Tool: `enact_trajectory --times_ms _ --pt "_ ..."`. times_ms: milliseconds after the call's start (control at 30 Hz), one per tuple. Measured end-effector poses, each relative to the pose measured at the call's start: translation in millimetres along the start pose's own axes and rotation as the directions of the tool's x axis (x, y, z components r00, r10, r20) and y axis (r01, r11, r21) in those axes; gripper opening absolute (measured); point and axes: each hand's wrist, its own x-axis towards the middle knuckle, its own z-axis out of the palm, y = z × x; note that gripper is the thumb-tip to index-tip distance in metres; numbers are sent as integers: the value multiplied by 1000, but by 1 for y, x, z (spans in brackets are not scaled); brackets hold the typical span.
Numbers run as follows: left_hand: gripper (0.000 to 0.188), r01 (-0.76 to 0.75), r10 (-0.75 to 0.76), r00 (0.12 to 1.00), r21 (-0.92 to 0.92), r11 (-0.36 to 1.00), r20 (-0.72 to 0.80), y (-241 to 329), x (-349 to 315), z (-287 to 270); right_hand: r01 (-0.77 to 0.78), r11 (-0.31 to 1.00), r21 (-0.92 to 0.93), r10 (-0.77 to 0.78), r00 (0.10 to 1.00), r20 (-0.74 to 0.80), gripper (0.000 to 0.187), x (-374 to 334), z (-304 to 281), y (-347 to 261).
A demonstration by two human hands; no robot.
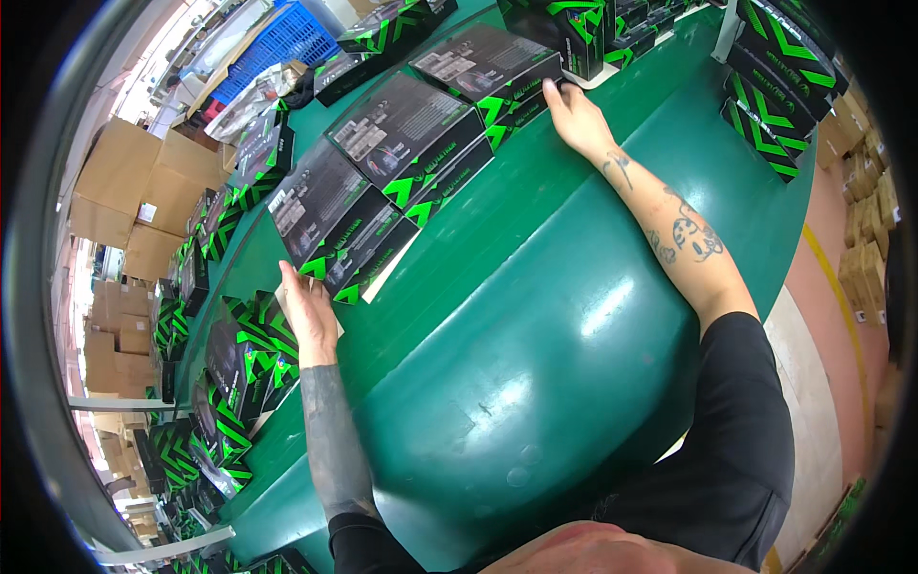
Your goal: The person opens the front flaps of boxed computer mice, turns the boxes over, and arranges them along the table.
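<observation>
Fingers [290,279] — slightly spread — against boxes [409,134]

Blue plastic crate [279,50] and brown cartons [107,177] at left; yellow floor line [834,272] at right.

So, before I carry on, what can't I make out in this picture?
In the head view:
- Contents of the boxes between the hands: hidden by closed cardboard.
- Fine print on their tops: too small to read.
- Most of the pale sheet beneath them: covered by the boxes.
- Exact finger contact at the right grip: too small to tell.
- The lowest box: cut off by the bottom edge.
</observation>
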Motion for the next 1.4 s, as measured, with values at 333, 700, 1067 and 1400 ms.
enact_trajectory --times_ms 333,700,1067,1400 --pt "67 -25 13 997 -147 989 -79 -8 7 42 -193 663 723 -82 942 327 73 81 24 17" --pt "45 252 -274 954 -170 953 -121 61 -114 -18 -373 767 523 125 885 448 58 -30 -53 -50" --pt "42 34 -126 944 -289 957 -304 48 -345 -192 -148 930 335 -159 661 734 67 -285 -176 -59" --pt "38 41 8 987 297 954 -161 70 -315 -206 236 922 305 -368 777 511 49 -257 -124 -81"
